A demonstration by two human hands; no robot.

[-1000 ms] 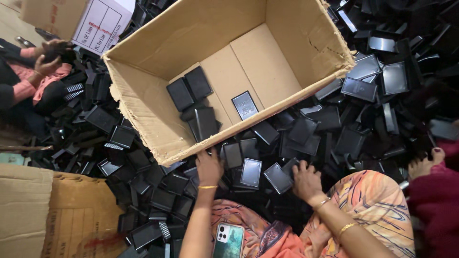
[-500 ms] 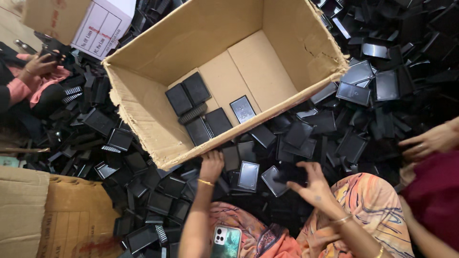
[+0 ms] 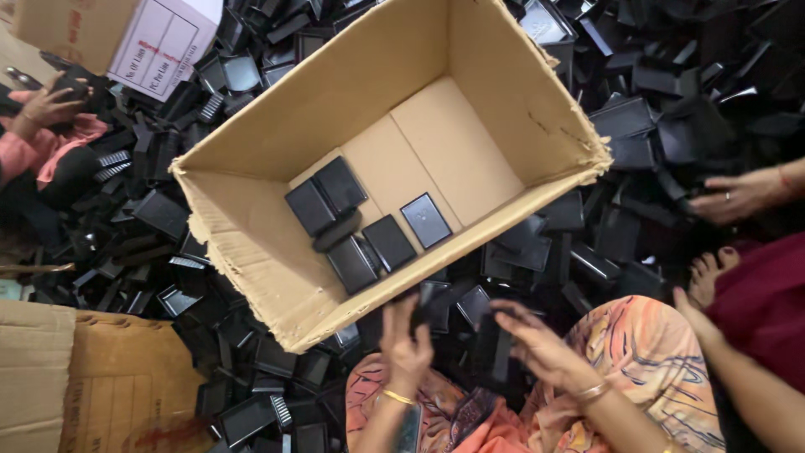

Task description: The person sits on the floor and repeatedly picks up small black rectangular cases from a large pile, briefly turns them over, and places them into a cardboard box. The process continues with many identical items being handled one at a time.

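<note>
My left hand (image 3: 404, 342) is raised just below the near wall of a large open cardboard box (image 3: 251, 252), its fingers closed on a small black plastic tray (image 3: 429, 309). My right hand (image 3: 541, 346) is beside it, gripping another black plastic tray (image 3: 495, 352) over my lap. Several flat black trays (image 3: 356, 225) lie on the box floor, mostly towards its left end. A deep pile of the same black trays (image 3: 604, 243) surrounds the box on the floor.
Another person's hand (image 3: 738, 195) reaches into the pile at the right, with a foot (image 3: 708, 275) and a forearm (image 3: 755, 386) below it. A third person's hand (image 3: 46, 105) works at the far left. A labelled carton (image 3: 109, 33) sits top left and flattened cardboard (image 3: 75, 386) bottom left.
Both my hands have lifted off the pile and come together near the box's front wall, each with a black tray. One more tray lies in the box than a second ago.
</note>
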